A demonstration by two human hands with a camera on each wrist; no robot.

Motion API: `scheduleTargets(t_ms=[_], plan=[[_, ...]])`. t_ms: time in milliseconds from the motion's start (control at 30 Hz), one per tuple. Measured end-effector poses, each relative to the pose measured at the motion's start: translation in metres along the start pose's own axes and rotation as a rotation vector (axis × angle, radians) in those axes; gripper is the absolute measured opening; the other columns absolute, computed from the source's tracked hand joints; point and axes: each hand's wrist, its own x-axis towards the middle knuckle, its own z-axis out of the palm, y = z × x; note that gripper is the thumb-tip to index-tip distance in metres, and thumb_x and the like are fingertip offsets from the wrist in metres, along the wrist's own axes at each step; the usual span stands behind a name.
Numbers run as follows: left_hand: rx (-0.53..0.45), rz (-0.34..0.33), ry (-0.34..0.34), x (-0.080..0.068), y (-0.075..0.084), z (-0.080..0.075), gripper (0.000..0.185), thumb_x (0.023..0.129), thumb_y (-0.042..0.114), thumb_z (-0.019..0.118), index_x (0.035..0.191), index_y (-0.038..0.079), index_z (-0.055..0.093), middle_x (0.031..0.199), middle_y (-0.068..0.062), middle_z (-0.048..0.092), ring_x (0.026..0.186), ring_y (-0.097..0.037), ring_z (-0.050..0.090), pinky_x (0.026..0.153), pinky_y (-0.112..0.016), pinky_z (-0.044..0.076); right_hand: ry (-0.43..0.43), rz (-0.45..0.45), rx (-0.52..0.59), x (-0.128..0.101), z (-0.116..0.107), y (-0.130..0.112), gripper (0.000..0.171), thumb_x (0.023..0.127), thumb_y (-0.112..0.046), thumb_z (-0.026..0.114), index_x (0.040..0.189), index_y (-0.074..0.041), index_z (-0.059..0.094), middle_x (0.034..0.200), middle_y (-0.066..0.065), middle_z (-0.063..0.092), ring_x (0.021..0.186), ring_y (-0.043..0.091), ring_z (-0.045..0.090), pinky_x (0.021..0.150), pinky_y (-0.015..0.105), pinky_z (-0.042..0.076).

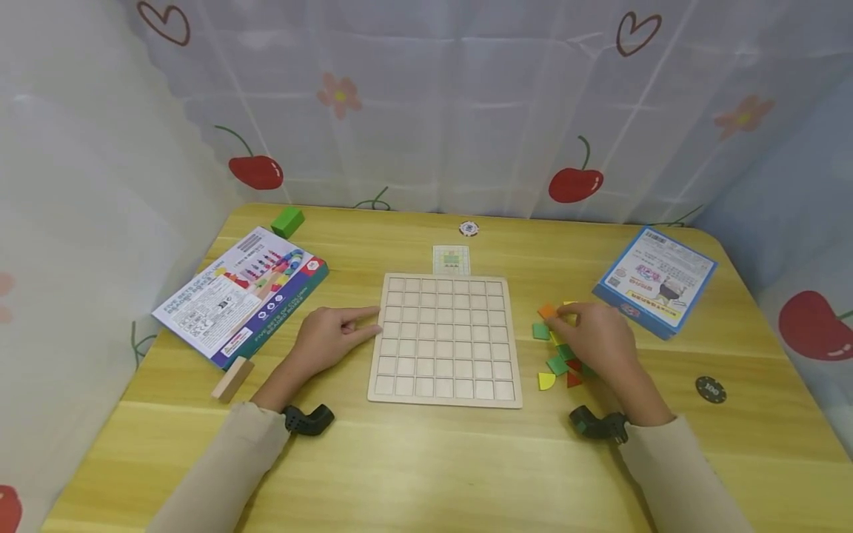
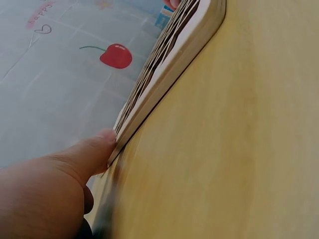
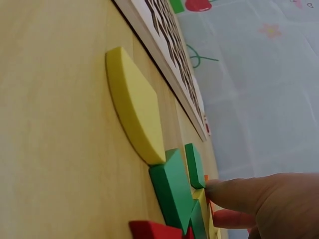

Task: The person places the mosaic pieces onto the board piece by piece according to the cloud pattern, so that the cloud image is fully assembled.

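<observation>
By the surface's (image 1: 413,474) left edge I see a column-bead box (image 1: 243,296), a wooden block (image 1: 232,380) beside its near corner. The left hand (image 1: 326,337), fingers extended, touches the grid board's (image 1: 443,346) left edge. Loose tiles (image 1: 557,366) crowd beneath the right hand (image 1: 596,337), fingertips at an orange tile (image 1: 547,312); whether pinched, I can't tell. A blue box (image 1: 656,281) lies toward the far right corner.

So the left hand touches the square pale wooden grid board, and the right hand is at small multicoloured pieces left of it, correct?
No: the small multicoloured pieces lie right of the square pale wooden grid board, as the head view shows.
</observation>
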Motion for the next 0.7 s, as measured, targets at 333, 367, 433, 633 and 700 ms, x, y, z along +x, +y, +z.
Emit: scheduleTargets(t_ms=[333, 367, 433, 633, 700], plan=[[0.028, 0.001, -0.011, 0.001, 0.000, 0.003, 0.043, 0.094, 0.051, 0.071, 0.131, 0.028, 0.073, 0.055, 0.008, 0.042, 0.050, -0.010, 0.035, 0.053, -0.031, 0.027, 0.054, -0.011, -0.032, -0.002, 0.006, -0.003, 0.036, 0.097, -0.030, 0.069, 0.112, 0.002, 0.077, 0.047, -0.003, 0.035, 0.042, 0.015, 0.037, 0.043, 0.029, 0.027], [0.028, 0.000, -0.010, 0.001, 0.000, 0.003, 0.043, 0.094, 0.051, 0.071, 0.131, 0.028, 0.073, 0.055, 0.008, 0.042, 0.050, -0.010, 0.035, 0.053, -0.031, 0.027, 0.060, -0.013, -0.031, -0.002, 0.007, -0.003, 0.036, 0.097, -0.029, 0.069, 0.112, 0.002, 0.077, 0.047, -0.003, 0.034, 0.041, 0.015, 0.037, 0.042, 0.029, 0.027], [0.028, -0.001, -0.008, 0.001, 0.001, 0.003, 0.043, 0.094, 0.050, 0.071, 0.130, 0.028, 0.073, 0.055, 0.009, 0.042, 0.050, -0.010, 0.035, 0.053, -0.031, 0.027, 0.073, -0.022, -0.028, -0.002, 0.007, -0.003, 0.035, 0.097, -0.028, 0.069, 0.112, 0.002, 0.076, 0.047, -0.003, 0.034, 0.041, 0.015, 0.036, 0.042, 0.029, 0.027], [0.041, 0.007, 0.004, 0.001, 0.001, 0.001, 0.043, 0.094, 0.051, 0.072, 0.130, 0.028, 0.073, 0.054, 0.009, 0.042, 0.049, -0.010, 0.035, 0.052, -0.031, 0.027, 0.101, -0.064, -0.009, 0.000, 0.007, -0.009, 0.035, 0.098, -0.028, 0.068, 0.116, 0.002, 0.075, 0.049, -0.003, 0.035, 0.042, 0.015, 0.036, 0.043, 0.030, 0.027], [0.048, 0.009, 0.006, 0.002, 0.001, 0.001, 0.043, 0.094, 0.052, 0.071, 0.131, 0.029, 0.073, 0.054, 0.009, 0.042, 0.049, -0.010, 0.035, 0.052, -0.031, 0.027, 0.093, -0.079, 0.001, 0.001, 0.006, -0.012, 0.037, 0.098, -0.030, 0.067, 0.118, 0.001, 0.074, 0.050, -0.003, 0.036, 0.043, 0.015, 0.035, 0.044, 0.030, 0.027]])
